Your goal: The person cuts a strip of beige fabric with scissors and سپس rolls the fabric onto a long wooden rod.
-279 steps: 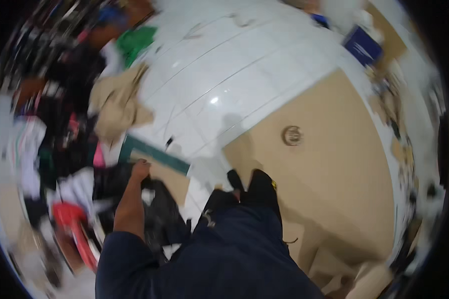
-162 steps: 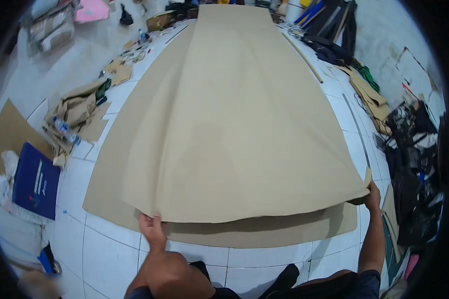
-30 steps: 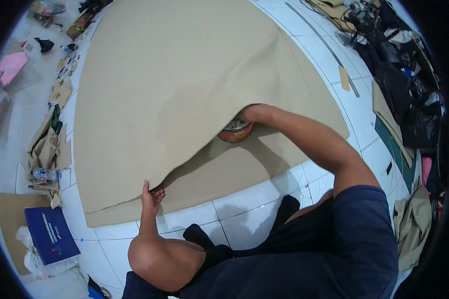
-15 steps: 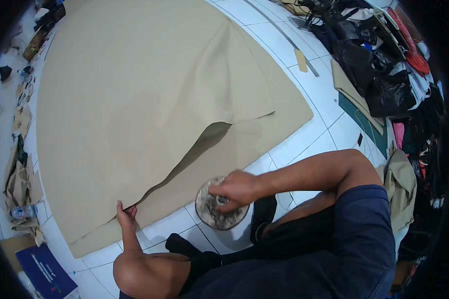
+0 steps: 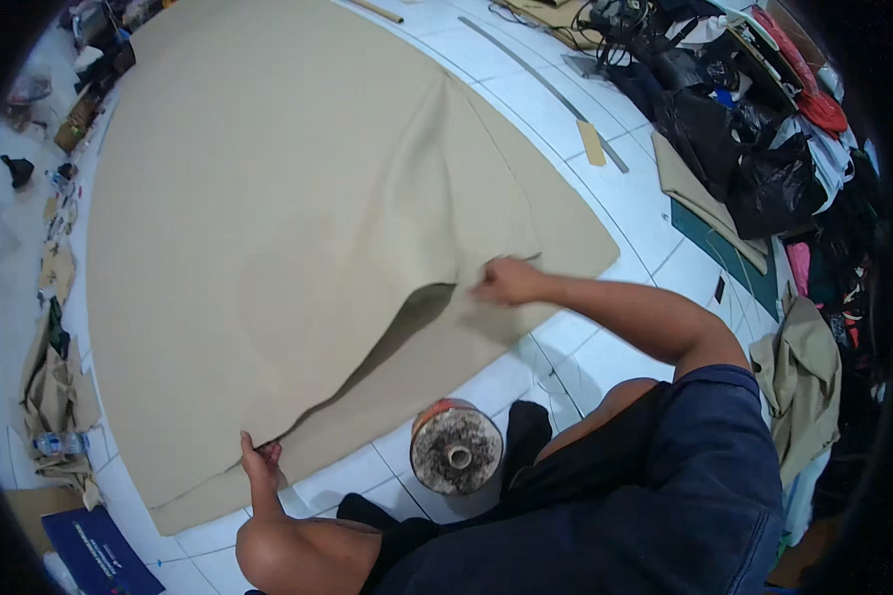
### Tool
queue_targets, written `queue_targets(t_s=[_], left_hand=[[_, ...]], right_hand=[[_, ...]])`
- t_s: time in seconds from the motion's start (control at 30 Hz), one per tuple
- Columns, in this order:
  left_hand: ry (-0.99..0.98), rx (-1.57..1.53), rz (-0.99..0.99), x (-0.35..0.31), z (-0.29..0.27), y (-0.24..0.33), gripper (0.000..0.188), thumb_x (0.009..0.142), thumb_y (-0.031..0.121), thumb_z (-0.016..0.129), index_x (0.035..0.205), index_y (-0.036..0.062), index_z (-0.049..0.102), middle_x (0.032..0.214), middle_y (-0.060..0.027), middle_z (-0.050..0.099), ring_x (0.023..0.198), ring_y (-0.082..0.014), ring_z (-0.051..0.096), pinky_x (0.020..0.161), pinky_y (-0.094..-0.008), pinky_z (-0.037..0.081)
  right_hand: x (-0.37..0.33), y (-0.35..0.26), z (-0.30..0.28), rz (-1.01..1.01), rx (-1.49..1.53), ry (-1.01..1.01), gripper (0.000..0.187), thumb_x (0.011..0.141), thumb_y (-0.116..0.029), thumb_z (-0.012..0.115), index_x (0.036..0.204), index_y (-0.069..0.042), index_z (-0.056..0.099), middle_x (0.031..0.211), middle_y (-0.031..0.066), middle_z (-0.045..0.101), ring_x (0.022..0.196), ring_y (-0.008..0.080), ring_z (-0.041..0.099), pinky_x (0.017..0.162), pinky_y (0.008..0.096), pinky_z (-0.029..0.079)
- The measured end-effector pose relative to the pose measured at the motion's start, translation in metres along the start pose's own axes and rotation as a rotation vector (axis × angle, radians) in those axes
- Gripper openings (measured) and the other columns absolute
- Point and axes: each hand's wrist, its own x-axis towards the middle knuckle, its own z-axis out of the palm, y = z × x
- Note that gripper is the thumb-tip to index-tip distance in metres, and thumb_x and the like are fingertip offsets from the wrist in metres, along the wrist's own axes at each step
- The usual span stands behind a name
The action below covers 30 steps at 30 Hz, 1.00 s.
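Observation:
A large beige sheet [image 5: 248, 228] covers the floor before me. Its upper layer's near edge bulges up, showing a dark gap [image 5: 407, 332] above the lower layer [image 5: 496, 347]. My left hand [image 5: 262, 460] pinches that edge at the near left, thumb on top. Over the lower layer, just right of the raised part, my right hand [image 5: 506, 283] is held with curled fingers. Its fingertips are slightly blurred, and whatever they hold cannot be made out. Between my feet stands a round can [image 5: 456, 446] with a black-and-white stained top and a short open neck.
White floor tiles [image 5: 585, 347] surround the sheet. At the right lie black plastic bags [image 5: 779, 183], a folded beige piece on a green mat [image 5: 724, 258] and crumpled cloth [image 5: 804, 377]. A metal strip [image 5: 546, 84] lies at the far right. Near left is a blue box [image 5: 99, 555].
My right hand has left the can's top and moved forward and right, over the sheet. The can's neck now shows. My left hand keeps its pinch on the sheet's edge. The view has shifted slightly.

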Motion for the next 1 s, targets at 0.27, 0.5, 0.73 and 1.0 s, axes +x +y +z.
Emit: queue_targets(t_s=[0.27, 0.5, 0.73, 1.0], left_hand=[[-0.081, -0.007, -0.134, -0.009, -0.013, 0.019, 0.060, 0.087, 0.060, 0.058, 0.114, 0.0070, 0.056, 0.095, -0.0088, 0.060, 0.081, -0.0204, 0.060, 0.072, -0.0341, 0.052], [0.117, -0.262, 0.090, 0.021, -0.062, 0.061, 0.040, 0.091, 0.040, 0.063, 0.114, 0.0070, 0.058, 0.100, -0.0098, 0.061, 0.079, -0.0184, 0.059, 0.067, -0.0306, 0.051], [-0.111, -0.242, 0.285, 0.014, -0.052, 0.130, 0.033, 0.096, 0.025, 0.057, 0.115, -0.0020, 0.057, 0.108, -0.0100, 0.066, 0.093, -0.0221, 0.065, 0.082, -0.0288, 0.055], [0.092, -0.174, 0.064, 0.042, -0.083, -0.001, 0.038, 0.090, 0.038, 0.066, 0.105, 0.0034, 0.060, 0.095, -0.0049, 0.065, 0.077, -0.0153, 0.061, 0.071, -0.0217, 0.051]], right_hand=[[0.042, 0.136, 0.039, 0.610, 1.306, 0.354, 0.055, 0.088, -0.046, 0.065, 0.093, 0.008, 0.055, 0.063, 0.0150, 0.058, 0.043, 0.0223, 0.056, 0.040, 0.0341, 0.047], [0.066, 0.088, -0.032, 0.235, 2.173, 1.025, 0.017, 0.088, -0.019, 0.064, 0.094, -0.004, 0.059, 0.081, 0.0073, 0.059, 0.061, 0.0185, 0.055, 0.055, 0.0321, 0.051], [-0.031, 0.101, -0.275, -0.228, 0.912, 1.431, 0.030, 0.085, -0.027, 0.068, 0.097, 0.000, 0.065, 0.087, 0.0062, 0.065, 0.073, 0.0133, 0.059, 0.061, 0.0282, 0.045], [-0.028, 0.336, -0.060, 0.640, 0.391, 1.197, 0.049, 0.083, -0.043, 0.060, 0.086, 0.005, 0.066, 0.090, 0.0280, 0.066, 0.084, 0.0390, 0.065, 0.076, 0.0450, 0.049]])
